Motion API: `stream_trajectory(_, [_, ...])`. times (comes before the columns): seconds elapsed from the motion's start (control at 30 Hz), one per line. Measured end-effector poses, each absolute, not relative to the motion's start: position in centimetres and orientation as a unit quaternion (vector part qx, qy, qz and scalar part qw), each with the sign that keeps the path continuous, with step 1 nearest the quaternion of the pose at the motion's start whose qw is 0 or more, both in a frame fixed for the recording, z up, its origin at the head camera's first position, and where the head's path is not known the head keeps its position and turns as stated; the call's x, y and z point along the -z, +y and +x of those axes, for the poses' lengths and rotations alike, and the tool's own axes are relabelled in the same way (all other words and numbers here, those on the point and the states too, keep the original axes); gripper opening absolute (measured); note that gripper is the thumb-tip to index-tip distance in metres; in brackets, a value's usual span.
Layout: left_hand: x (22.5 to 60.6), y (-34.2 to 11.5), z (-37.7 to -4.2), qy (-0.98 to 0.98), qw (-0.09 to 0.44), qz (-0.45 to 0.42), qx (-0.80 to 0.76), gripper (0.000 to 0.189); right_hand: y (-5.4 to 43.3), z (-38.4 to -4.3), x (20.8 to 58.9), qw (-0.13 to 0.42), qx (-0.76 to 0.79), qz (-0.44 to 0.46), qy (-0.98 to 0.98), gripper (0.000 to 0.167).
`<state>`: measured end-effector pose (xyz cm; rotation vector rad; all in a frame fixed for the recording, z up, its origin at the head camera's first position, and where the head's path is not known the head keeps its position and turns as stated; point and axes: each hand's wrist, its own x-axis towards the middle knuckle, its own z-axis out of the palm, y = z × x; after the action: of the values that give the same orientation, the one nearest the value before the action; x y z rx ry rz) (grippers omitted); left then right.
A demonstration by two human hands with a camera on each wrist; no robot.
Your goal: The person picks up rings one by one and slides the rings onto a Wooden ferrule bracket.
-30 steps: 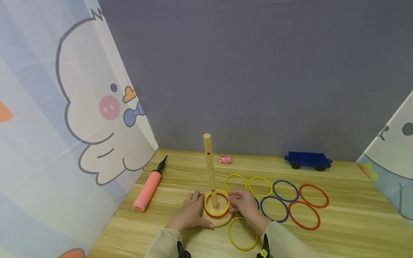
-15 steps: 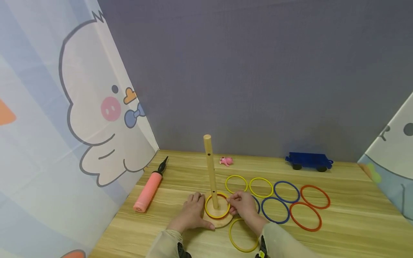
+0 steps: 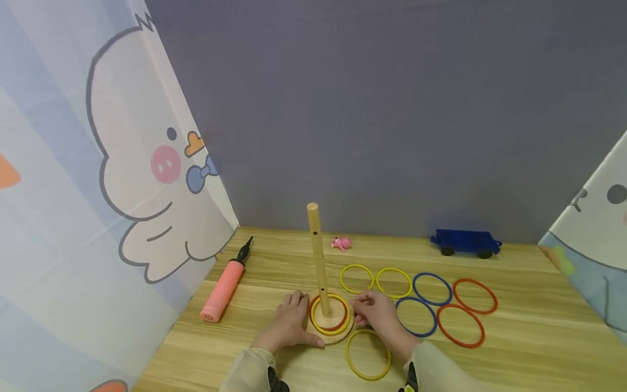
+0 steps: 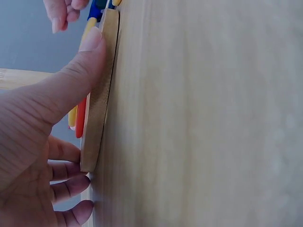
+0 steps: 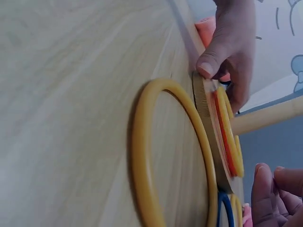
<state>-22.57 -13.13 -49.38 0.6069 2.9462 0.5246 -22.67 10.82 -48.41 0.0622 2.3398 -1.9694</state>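
Gripping wooden base [image 3: 335,339] with left hand [image 3: 294,322], probably to kill any wobble. Pinching nothing visible with right hand [image 3: 379,313], just right of yellow ring [image 5: 233,147] looped round peg [image 3: 317,256].

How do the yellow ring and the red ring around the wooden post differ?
The yellow ring lies on top; the red ring lies beneath it, on the base. The yellow ring sits slightly nearer the person than the red ring. Both encircle the wooden post.
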Motion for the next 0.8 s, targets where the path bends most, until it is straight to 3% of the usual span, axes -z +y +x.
stream_trajectory(0.8, [49.2, -13.2, -22.6, 0.961, 0.045, 0.207, -0.178, 0.121, 21.9, -19.8, 47.0, 0.057, 0.657, 0.059, 0.749, 0.022])
